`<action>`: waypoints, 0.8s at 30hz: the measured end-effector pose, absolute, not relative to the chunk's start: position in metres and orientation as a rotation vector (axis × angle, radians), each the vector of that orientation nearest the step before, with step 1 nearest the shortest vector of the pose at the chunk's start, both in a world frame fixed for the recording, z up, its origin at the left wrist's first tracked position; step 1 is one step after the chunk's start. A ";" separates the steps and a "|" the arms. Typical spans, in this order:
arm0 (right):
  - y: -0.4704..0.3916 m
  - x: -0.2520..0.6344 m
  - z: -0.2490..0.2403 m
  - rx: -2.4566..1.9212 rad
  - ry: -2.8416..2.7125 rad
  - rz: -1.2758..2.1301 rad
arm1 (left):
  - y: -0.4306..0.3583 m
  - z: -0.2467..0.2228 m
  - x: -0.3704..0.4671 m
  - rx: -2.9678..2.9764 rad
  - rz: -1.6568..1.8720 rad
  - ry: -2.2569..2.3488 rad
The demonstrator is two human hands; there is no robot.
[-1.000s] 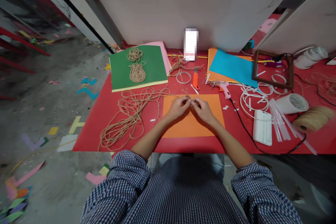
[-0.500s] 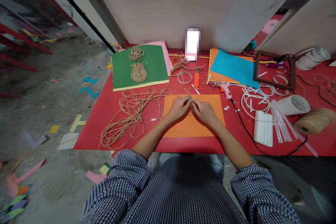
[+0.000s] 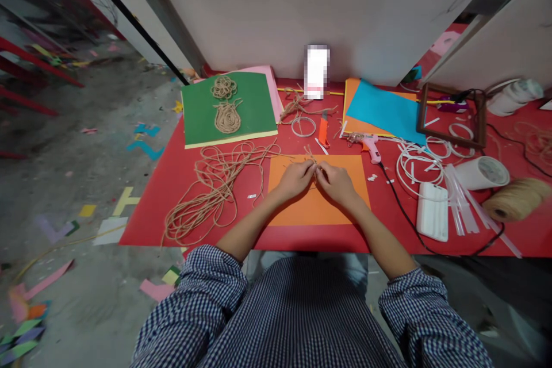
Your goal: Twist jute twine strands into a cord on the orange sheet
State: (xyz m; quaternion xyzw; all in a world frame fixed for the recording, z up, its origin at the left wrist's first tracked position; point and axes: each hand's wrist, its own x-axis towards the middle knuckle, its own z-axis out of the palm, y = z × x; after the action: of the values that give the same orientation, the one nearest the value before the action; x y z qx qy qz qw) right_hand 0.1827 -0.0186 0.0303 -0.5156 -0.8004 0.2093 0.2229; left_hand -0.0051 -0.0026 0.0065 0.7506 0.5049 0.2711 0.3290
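Observation:
Over the far half of an orange sheet (image 3: 319, 210), my left hand (image 3: 297, 177) and my right hand (image 3: 335, 179) meet fingertip to fingertip. Both are closed in a pinch on a small piece of jute twine (image 3: 309, 153), whose loose ends stick out beyond the fingers. Most of the held piece is hidden by my fingertips. To the left of the sheet lies a loose tangle of twine (image 3: 215, 190). Two flat twine pieces, a looped rosette (image 3: 224, 87) and a coiled shape (image 3: 227, 118), rest on a green sheet (image 3: 259, 109).
Beyond the orange sheet lie an orange cutter (image 3: 323, 132), a clear ring (image 3: 303, 126) and a pink glue gun (image 3: 371, 148) with a black cord. Blue paper (image 3: 383, 109), a brown frame (image 3: 478, 137), a white power strip (image 3: 432, 211) and a twine spool (image 3: 515, 199) are at right.
Both hands stay pinched together over the orange sheet, with only slight finger movement. The view has shifted a little; the objects on the table stay in place.

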 end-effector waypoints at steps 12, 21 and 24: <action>-0.013 0.188 0.033 -1.241 -1.845 1.020 | -0.005 0.018 -0.006 1.060 0.768 0.772; -0.015 0.185 0.032 -1.318 -1.949 0.911 | -0.004 0.017 -0.011 1.008 0.729 0.742; -0.017 0.184 0.033 -1.327 -1.974 0.886 | -0.005 0.014 -0.009 0.963 0.729 0.724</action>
State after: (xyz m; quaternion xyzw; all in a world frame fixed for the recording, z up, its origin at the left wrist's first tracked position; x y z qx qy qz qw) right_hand 0.1836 -0.0170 0.0330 -0.4991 -0.7427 0.3334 0.2969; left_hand -0.0091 -0.0055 0.0145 0.4427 0.3327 0.3353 0.7622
